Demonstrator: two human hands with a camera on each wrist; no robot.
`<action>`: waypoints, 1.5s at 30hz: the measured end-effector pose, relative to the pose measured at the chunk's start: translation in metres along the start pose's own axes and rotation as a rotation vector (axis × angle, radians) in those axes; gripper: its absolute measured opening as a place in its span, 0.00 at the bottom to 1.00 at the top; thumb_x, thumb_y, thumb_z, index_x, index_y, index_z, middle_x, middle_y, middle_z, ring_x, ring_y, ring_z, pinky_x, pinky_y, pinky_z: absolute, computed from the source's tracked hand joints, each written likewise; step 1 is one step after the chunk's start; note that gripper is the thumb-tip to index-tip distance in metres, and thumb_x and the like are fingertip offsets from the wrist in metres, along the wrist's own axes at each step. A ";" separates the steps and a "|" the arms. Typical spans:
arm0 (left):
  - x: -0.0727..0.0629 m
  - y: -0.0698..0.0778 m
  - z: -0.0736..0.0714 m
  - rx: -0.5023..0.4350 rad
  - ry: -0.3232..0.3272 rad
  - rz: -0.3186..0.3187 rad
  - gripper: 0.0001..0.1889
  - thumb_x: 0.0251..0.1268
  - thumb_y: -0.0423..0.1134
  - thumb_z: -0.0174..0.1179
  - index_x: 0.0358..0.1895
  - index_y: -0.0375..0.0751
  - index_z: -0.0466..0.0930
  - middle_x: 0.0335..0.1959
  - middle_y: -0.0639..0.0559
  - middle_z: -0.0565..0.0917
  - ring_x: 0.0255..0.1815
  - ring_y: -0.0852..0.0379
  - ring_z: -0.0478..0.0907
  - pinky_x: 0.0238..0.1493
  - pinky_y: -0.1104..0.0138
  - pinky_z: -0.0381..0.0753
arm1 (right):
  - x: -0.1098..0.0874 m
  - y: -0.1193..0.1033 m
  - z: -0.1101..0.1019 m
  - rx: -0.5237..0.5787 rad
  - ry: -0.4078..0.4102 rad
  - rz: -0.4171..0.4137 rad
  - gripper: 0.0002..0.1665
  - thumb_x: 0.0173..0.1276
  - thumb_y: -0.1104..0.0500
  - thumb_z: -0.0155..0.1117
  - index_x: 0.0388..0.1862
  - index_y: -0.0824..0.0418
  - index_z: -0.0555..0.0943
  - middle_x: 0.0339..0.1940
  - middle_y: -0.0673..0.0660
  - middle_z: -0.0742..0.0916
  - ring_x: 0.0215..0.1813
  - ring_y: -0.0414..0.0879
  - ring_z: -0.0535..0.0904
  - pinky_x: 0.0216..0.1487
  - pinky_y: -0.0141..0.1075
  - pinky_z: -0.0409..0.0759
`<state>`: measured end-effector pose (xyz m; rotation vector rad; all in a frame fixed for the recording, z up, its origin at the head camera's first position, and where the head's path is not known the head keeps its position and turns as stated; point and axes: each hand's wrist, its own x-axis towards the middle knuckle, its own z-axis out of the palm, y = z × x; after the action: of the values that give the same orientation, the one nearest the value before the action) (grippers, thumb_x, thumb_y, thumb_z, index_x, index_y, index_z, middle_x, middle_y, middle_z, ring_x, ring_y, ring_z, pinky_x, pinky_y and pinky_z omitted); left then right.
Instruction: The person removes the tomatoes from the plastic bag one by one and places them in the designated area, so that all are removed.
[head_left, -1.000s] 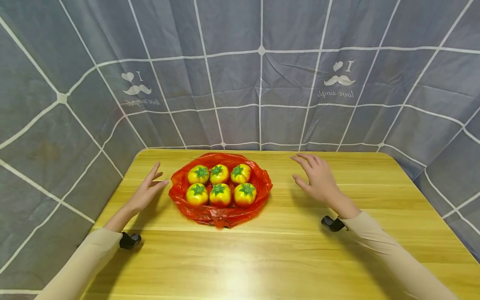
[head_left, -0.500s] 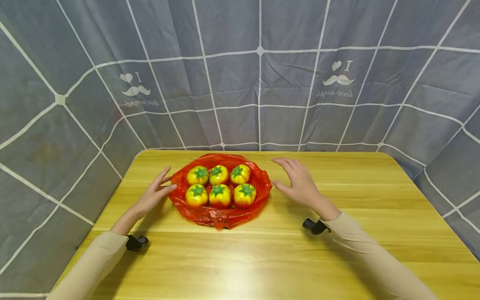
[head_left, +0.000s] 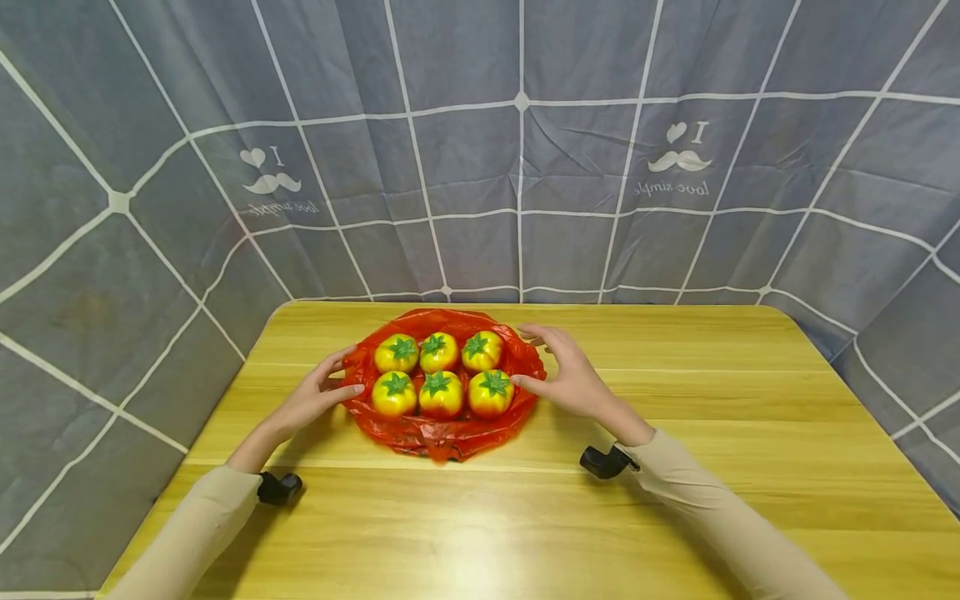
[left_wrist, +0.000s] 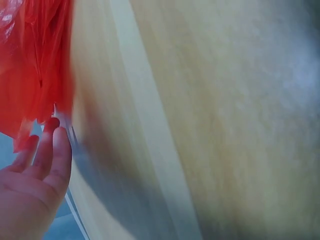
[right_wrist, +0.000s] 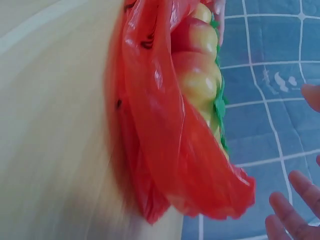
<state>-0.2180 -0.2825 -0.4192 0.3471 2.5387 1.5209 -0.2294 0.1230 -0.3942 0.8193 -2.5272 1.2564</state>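
Spread on the table, a red plastic bag (head_left: 442, 435) lies with its mouth folded wide around several yellow-and-red, persimmon-like fruits (head_left: 491, 398) with green leafy tops. They sit in two rows. My left hand (head_left: 309, 402) is at the bag's left edge, thumb and fingers loosely apart. In the left wrist view its fingertips reach the hanging edge of the red bag (left_wrist: 35, 65); firm contact cannot be told. My right hand (head_left: 573, 382) is at the opposite edge, its thumb extended over the rim. The right wrist view shows its spread fingers (right_wrist: 287, 212) beside the bag (right_wrist: 160, 130), holding nothing.
A light wooden table (head_left: 712, 467) with rounded far corners carries the bag left of centre. A grey curtain (head_left: 480, 183) with white grid lines stands behind and at both sides. Black wrist cameras (head_left: 603, 461) sit under both cuffs.
Both hands have moved inward toward the bag, the right one farther, coming leftward from well off its side. The bag and fruits stay almost where they were.
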 end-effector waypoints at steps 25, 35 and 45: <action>0.000 -0.003 -0.001 -0.028 -0.026 -0.039 0.41 0.63 0.37 0.62 0.75 0.36 0.48 0.72 0.31 0.56 0.66 0.30 0.65 0.57 0.63 0.76 | 0.011 -0.002 0.024 0.094 -0.079 -0.023 0.45 0.45 0.54 0.81 0.63 0.62 0.72 0.58 0.62 0.80 0.58 0.59 0.75 0.61 0.54 0.73; 0.003 -0.003 0.000 -0.008 -0.040 -0.061 0.42 0.63 0.40 0.63 0.75 0.36 0.48 0.74 0.32 0.53 0.68 0.28 0.61 0.64 0.43 0.68 | 0.011 0.008 0.028 0.102 -0.106 -0.005 0.44 0.45 0.53 0.81 0.62 0.63 0.73 0.56 0.62 0.81 0.58 0.58 0.75 0.61 0.53 0.73; 0.003 -0.005 0.000 -0.001 -0.033 -0.073 0.43 0.62 0.40 0.64 0.75 0.38 0.48 0.74 0.33 0.53 0.69 0.30 0.62 0.64 0.43 0.68 | 0.009 0.016 0.031 0.108 -0.135 0.034 0.44 0.45 0.53 0.81 0.61 0.62 0.74 0.57 0.60 0.81 0.58 0.57 0.76 0.62 0.51 0.73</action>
<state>-0.2214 -0.2839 -0.4234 0.2745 2.4966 1.4785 -0.2432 0.1026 -0.4205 0.9181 -2.6068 1.4042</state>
